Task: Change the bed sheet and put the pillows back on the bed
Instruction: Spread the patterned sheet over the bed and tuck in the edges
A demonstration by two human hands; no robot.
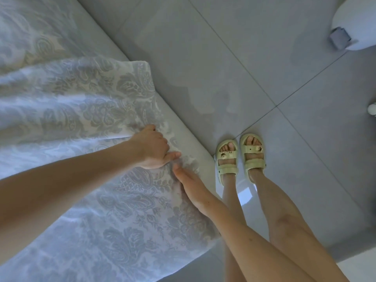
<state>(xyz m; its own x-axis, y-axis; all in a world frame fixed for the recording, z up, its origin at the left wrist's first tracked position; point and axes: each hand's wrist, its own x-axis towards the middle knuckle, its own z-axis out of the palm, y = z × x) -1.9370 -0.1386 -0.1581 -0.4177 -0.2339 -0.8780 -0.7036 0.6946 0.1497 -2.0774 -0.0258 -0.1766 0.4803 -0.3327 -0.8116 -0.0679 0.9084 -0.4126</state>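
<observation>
A white bed sheet (97, 102) with a grey floral pattern lies over the mattress (195, 147) on the left, rumpled into folds, one corner lying loose near the bed's edge. My left hand (152, 147) is closed on a fold of the sheet at the mattress edge. My right hand (191, 186) lies flat on the sheet just below it, fingers together and stretched along the edge. No pillow is in view.
Grey tiled floor (264, 78) runs along the right of the bed. My feet in pale yellow sandals (240, 157) stand close to the mattress edge. A white rounded object (358, 23) with a grey clip sits at the top right.
</observation>
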